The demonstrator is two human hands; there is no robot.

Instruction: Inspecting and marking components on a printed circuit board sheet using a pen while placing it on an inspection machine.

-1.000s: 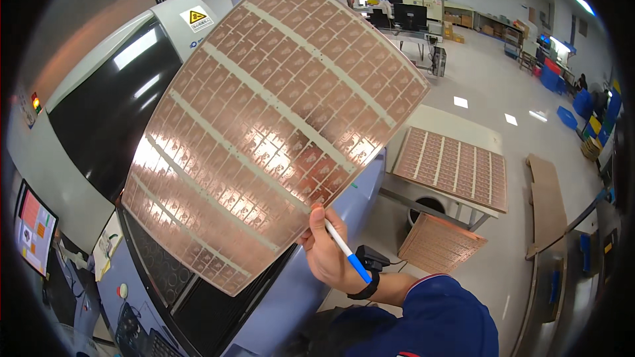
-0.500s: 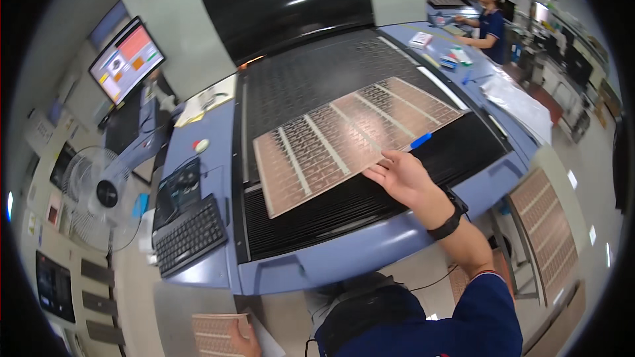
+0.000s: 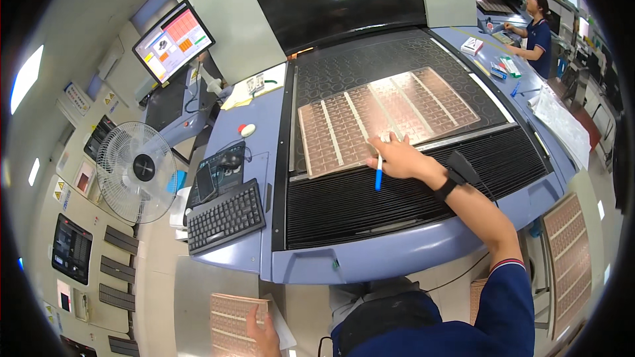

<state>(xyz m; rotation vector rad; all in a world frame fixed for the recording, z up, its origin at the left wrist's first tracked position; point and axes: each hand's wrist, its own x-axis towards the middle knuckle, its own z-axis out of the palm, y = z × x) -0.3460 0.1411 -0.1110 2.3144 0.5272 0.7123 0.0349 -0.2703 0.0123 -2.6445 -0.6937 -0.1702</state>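
Observation:
A large copper-coloured circuit board panel (image 3: 362,114) with pale strips lies on the dark machine bed (image 3: 331,73), its near edge by the black ribbed strip. My right hand (image 3: 402,157), palm down, rests at that near edge with its fingertips on the panel. A blue-and-white pen (image 3: 378,176) is held in it, sticking out toward me below the fingers. At the lower left, my left hand (image 3: 262,329) grips the right edge of another copper-coloured panel (image 3: 229,320), its thumb and fingers around the edge.
On the left stand a keyboard (image 3: 226,217), a mouse (image 3: 231,158), a monitor (image 3: 173,41) and a fan (image 3: 137,172). Small boxes (image 3: 471,45) and plastic sheeting (image 3: 559,125) lie along the right ledge. More panels (image 3: 569,258) stand at the lower right. A co-worker (image 3: 534,36) is at the far right.
The large panel, tilted up at my right hand before, now lies flatter on the bed. My right hand has turned palm down, and the pen now points toward me. The view has shifted.

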